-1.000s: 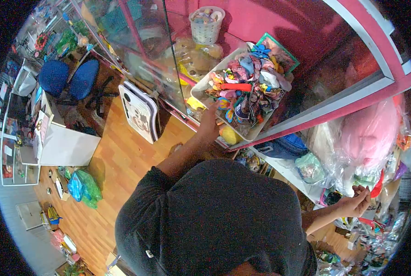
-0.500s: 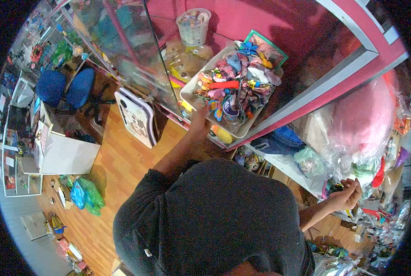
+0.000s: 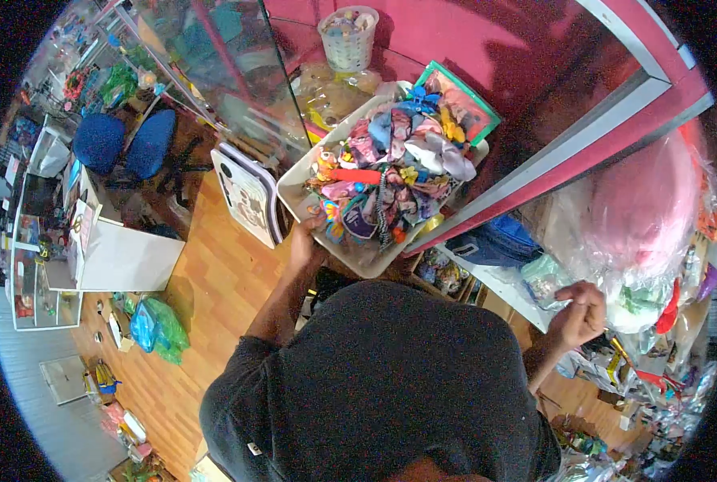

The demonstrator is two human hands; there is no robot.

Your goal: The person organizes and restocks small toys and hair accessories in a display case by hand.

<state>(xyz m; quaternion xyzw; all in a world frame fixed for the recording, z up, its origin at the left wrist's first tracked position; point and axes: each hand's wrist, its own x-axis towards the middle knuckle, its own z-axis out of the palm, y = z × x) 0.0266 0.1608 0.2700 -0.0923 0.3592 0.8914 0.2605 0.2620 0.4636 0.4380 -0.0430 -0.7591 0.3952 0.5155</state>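
My left hand (image 3: 304, 239) grips the near left rim of a white plastic bin (image 3: 350, 261), fingers on the rim and partly hidden. The bin sits tilted across the front of a pink-walled display case. Heaped in it are hair scrunchies (image 3: 441, 155) and other small colourful pieces, a red one (image 3: 355, 175) among them. A green-edged flat frame or box (image 3: 463, 104) leans behind the bin's far end. My right hand (image 3: 581, 315) is off to the right, its fingers loosely bent and nothing visible in them, near a small clear plastic bag (image 3: 545, 279).
A white basket (image 3: 348, 40) stands deeper in the case, with clear-wrapped items (image 3: 338, 92) below it. The pink-and-silver case frame (image 3: 567, 157) slants close on the right, a glass door (image 3: 230, 72) on the left. Flat cartoon-printed boards (image 3: 246, 193) stand on the floor.
The bin has come out of the case towards me and to the left, with my left hand on its rim. My right hand has risen and moved slightly left.
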